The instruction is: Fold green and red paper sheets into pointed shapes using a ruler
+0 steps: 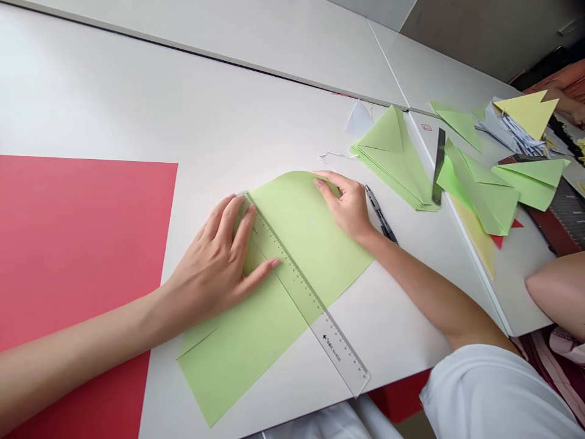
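A sheet of light green paper [301, 225] lies at a slant on the white table, its far edge bowed upward. Across it runs a clear plastic ruler [320, 311], whose near end extends past the paper toward the table edge. My left hand [223, 256] rests with fingers spread, pressing on the ruler's far end and the paper beside it. At the paper's raised far right edge, my right hand [345, 204] grips it between thumb and fingers. Just right of that hand lies a dark pen [380, 213]. A slit or crease [197, 344] shows near the paper's left corner.
A large red sheet [82, 244] covers the table's left side. Stacked folded green paper [393, 158] sits beyond my right hand, near a dark metal ruler [439, 164]. More folded green pieces [484, 189] and yellow paper [528, 113] lie farther right. Another person's arm [567, 100] shows there.
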`<state>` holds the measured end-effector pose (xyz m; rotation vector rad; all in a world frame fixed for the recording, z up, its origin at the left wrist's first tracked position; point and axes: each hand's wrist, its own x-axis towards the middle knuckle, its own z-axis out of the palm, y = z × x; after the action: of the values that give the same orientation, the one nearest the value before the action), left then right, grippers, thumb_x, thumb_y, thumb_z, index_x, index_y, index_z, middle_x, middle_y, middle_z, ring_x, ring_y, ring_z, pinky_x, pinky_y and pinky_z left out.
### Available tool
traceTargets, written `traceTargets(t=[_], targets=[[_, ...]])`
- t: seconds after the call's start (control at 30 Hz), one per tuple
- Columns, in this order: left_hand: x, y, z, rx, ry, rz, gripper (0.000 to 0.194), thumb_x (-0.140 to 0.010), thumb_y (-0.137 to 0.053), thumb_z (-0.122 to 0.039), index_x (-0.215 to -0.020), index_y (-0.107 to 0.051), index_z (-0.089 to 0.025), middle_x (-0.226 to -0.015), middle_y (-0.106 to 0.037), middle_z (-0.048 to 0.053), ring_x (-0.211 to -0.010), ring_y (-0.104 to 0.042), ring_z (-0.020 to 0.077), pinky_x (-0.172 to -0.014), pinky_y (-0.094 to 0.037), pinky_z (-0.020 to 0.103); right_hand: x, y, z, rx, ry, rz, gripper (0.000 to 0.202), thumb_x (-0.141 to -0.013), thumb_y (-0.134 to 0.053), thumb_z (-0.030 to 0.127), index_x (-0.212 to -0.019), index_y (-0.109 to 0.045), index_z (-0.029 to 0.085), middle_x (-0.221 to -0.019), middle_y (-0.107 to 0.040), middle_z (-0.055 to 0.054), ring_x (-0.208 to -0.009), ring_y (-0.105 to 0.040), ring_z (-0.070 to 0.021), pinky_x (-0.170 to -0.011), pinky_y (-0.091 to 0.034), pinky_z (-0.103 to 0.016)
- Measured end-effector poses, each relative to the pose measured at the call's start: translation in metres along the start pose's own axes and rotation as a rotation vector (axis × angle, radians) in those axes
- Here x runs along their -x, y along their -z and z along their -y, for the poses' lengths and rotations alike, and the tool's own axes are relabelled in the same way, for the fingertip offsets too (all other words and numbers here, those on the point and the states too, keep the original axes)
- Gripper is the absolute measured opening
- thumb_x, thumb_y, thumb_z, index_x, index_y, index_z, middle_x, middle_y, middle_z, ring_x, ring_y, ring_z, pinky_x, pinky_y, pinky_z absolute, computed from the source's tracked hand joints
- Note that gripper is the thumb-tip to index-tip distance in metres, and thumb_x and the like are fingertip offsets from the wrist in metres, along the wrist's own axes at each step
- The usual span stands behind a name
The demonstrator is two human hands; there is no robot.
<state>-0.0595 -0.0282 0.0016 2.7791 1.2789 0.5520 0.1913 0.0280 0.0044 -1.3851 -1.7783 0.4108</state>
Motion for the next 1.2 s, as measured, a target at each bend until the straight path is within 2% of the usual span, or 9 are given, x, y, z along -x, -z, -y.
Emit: traceTargets(t=[0.17, 0.33, 0.57, 0.93, 1.2], targets=[[0.0, -0.001, 0.001, -0.015, -0.021, 0.0, 0.081, -0.096, -0.035, -0.063, -0.145, -0.028, 0.001, -0.147, -0.033, 0.03, -0.144, -0.026, 0.0423, -0.116, -0.031, 0.055, -0.001, 0.001, -0.001, -0.011, 0.015, -0.007, 0.022, -0.095, -0.056, 0.028, -0.104, -0.075, 0.023, -0.108, -0.075, 0.0, -0.105, -0.069, -0.0199, -0.095, -0.053, -0.032], [0.0, -0.002, 0.001, -0.029, -0.019, 0.013, 0.08, -0.097, -0.029, -0.064, -0.146, -0.027, -0.001, -0.149, -0.032, 0.029, -0.145, -0.024, 0.0407, -0.117, -0.029, 0.055, -0.002, 0.001, -0.002, -0.032, 0.046, -0.029, 0.02, -0.093, -0.058, 0.023, -0.103, -0.075, 0.02, -0.107, -0.076, 0.0, -0.101, -0.071, -0.0189, -0.093, -0.053, -0.03], [0.0, -0.003, 0.001, -0.024, -0.01, -0.001, 0.082, -0.096, -0.03, -0.065, -0.147, -0.025, -0.001, -0.149, -0.031, 0.029, -0.145, -0.024, 0.0408, -0.117, -0.029, 0.054, -0.003, 0.0, -0.003, -0.004, 0.017, -0.014, 0.022, -0.095, -0.056, 0.029, -0.104, -0.075, 0.024, -0.11, -0.075, 0.002, -0.107, -0.069, -0.0197, -0.097, -0.053, -0.033], [0.013, 0.0, 0.001, -0.125, 0.046, 0.012, 0.086, -0.094, -0.039, -0.065, -0.151, -0.023, -0.003, -0.155, -0.026, 0.029, -0.146, -0.025, 0.0412, -0.109, -0.042, 0.055, 0.003, -0.006, 0.001, -0.079, -0.048, 0.002, 0.023, -0.094, -0.057, 0.033, -0.104, -0.076, 0.026, -0.11, -0.075, -0.001, -0.107, -0.069, -0.0221, -0.094, -0.054, -0.036], [0.016, -0.001, 0.0, -0.086, 0.074, 0.012, 0.086, -0.093, -0.042, -0.065, -0.149, -0.025, -0.002, -0.155, -0.028, 0.027, -0.146, -0.025, 0.0398, -0.11, -0.042, 0.055, 0.006, -0.007, 0.0, -0.086, -0.058, 0.014, 0.024, -0.094, -0.056, 0.034, -0.107, -0.075, 0.026, -0.112, -0.075, -0.001, -0.107, -0.069, -0.0215, -0.094, -0.054, -0.036]])
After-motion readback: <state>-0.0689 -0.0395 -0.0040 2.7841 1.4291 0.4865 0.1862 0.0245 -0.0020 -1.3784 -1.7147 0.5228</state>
